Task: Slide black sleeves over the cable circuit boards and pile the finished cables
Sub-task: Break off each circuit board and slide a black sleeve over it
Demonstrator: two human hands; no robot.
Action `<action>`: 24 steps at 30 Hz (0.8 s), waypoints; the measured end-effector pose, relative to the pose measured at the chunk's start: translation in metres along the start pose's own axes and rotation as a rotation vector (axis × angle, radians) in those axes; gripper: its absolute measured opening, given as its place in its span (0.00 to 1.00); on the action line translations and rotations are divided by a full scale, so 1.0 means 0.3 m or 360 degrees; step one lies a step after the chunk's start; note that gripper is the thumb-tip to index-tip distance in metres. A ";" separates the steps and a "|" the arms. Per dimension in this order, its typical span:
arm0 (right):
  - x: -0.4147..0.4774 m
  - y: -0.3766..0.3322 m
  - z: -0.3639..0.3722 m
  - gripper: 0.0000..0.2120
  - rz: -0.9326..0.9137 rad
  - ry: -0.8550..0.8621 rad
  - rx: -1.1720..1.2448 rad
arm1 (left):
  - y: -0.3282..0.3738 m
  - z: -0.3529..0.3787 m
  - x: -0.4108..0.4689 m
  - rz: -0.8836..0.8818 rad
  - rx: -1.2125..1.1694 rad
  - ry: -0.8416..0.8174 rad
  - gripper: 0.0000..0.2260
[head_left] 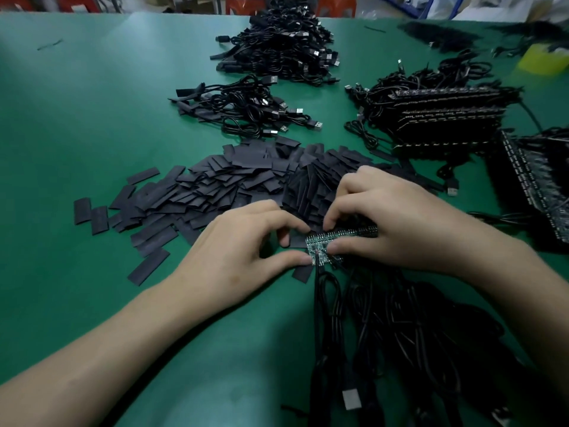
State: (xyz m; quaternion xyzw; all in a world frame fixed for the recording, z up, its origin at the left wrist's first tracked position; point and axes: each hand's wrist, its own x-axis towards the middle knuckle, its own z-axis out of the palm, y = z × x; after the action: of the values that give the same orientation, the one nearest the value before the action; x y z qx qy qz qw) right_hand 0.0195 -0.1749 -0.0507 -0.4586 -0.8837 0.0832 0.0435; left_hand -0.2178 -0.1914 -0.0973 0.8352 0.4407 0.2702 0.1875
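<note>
Where the black cables [385, 334] lay bunched nearest the person, low and to the right on the green table [77, 124], their leads ran up and away to a strip of circuit boards [341, 236]. The right hand [391, 217] gripped that strip, thumb beneath and fingers curled over its top edge. Its long axis ran left to right, rising a little toward the right, and its bare left end poked out past the right fingertips. Close against that end was the left hand [243, 251], thumb and forefinger curled and pinching a flat black sleeve [296, 241]. So the sleeve lay just left of the boards, with the left hand the nearer to it, and the coming move looked to turn on lining the sleeve's mouth with the end board. Whether that mouth was open I could not tell. A spare sleeve [303, 272] lay flat on the table just under the left thumb. Beyond both hands spread the heap of loose sleeves [215, 186], reaching up to the right fingers. Farther back, well apart, lay a small pile of seemingly finished cables [240, 109], and behind it a larger pile [277, 44]. Off to the right sat stacks of board strips [446, 118] with cables tangled around them
</note>
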 end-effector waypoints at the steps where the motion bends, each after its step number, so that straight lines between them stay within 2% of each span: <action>1: -0.001 -0.002 0.006 0.19 -0.0005 0.0026 0.0044 | 0.000 0.001 0.000 -0.0004 -0.0006 0.0006 0.15; 6: -0.007 -0.004 0.033 0.09 0.0033 0.0186 0.0444 | 0.013 -0.002 0.008 -0.0038 -0.0156 0.0110 0.08; 9: -0.014 -0.012 0.044 0.08 0.0035 0.0293 0.0678 | 0.023 0.000 0.007 -0.0152 -0.0348 0.0132 0.06; 15: -0.011 -0.031 0.047 0.02 -0.0020 0.0311 0.0762 | 0.034 0.001 0.006 -0.0300 -0.0603 0.0142 0.05; 24: -0.012 -0.041 0.046 0.03 -0.0055 0.0338 0.0797 | 0.055 0.000 0.009 -0.0352 -0.1048 0.0008 0.06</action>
State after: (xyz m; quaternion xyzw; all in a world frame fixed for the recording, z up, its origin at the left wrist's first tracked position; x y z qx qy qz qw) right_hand 0.0096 -0.1865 -0.0620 -0.4245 -0.8338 0.2498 0.2494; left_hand -0.2059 -0.1981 -0.0873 0.6764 0.4183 0.3780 0.4739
